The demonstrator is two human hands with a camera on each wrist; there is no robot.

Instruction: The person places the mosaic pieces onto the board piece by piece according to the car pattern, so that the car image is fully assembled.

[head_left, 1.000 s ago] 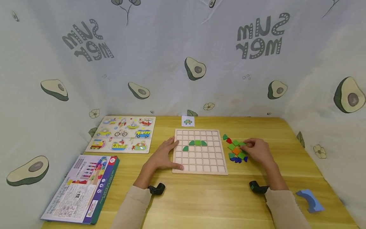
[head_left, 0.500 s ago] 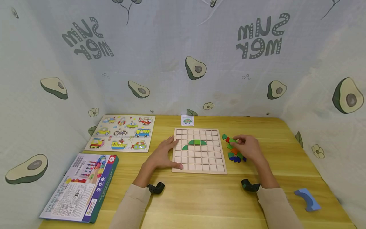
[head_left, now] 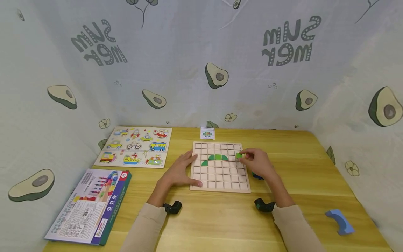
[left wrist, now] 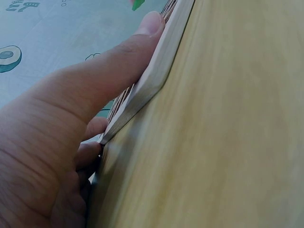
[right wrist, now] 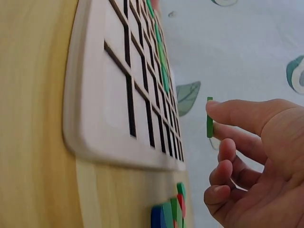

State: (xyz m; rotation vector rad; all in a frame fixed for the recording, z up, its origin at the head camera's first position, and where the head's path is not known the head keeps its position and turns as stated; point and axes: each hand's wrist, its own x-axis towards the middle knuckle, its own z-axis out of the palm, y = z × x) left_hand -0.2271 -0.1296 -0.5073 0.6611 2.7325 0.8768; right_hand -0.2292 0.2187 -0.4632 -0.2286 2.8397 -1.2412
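Note:
A square wooden grid board (head_left: pixel 220 177) lies on the table. In its cells sit several green pieces: a square tile (head_left: pixel 218 157) with a rounded piece on each side, and a rounded piece (head_left: pixel 204 163) one row lower at left. My left hand (head_left: pixel 180 170) rests spread along the board's left edge; in the left wrist view its thumb (left wrist: pixel 126 59) presses on the rim. Above the board's right side, my right hand (head_left: pixel 259 165) pinches a light green square tile (right wrist: pixel 209 118) between thumb and forefinger. Loose blue pieces (head_left: pixel 257 176) peek out under that hand, which hides most of the pile.
A small picture card (head_left: pixel 207 133) showing a green figure on a grid lies behind the board. At left are a vehicle puzzle board (head_left: pixel 145 150) and a flat box (head_left: pixel 89 206). A blue arch block (head_left: pixel 341 222) lies at right.
My right hand has taken a green tile from the pile and moved left with it, over the board's right side. My left hand has stayed at the board's edge.

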